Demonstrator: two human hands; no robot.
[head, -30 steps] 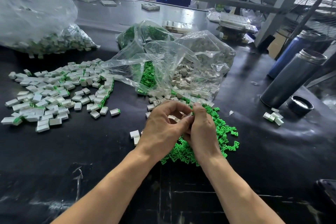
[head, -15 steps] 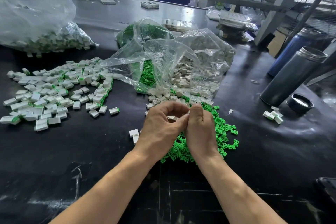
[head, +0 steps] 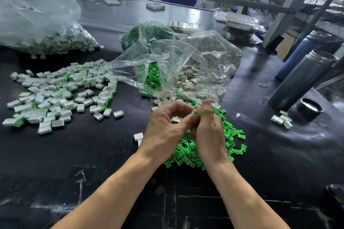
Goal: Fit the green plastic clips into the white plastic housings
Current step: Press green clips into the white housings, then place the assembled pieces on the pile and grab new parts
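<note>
I am pinching a white housing (head: 176, 119) in my left hand (head: 163, 132), fingers curled, while my right hand (head: 208, 130) is clamping a green clip (head: 195, 111) at its end, thumb up. Loose, glossy green clips (head: 230, 135) are lying under the grip on the black counter (head: 93, 154). Beyond, crinkled clear bags (head: 176, 65) are spilling parts; left, finished blocky housings (head: 55, 95) are scattered.

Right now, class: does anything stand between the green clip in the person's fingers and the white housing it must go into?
Nothing visible does. The left hand holds a white housing and the right hand pinches a green clip right beside it; the fingers hide the joint itself.
</note>
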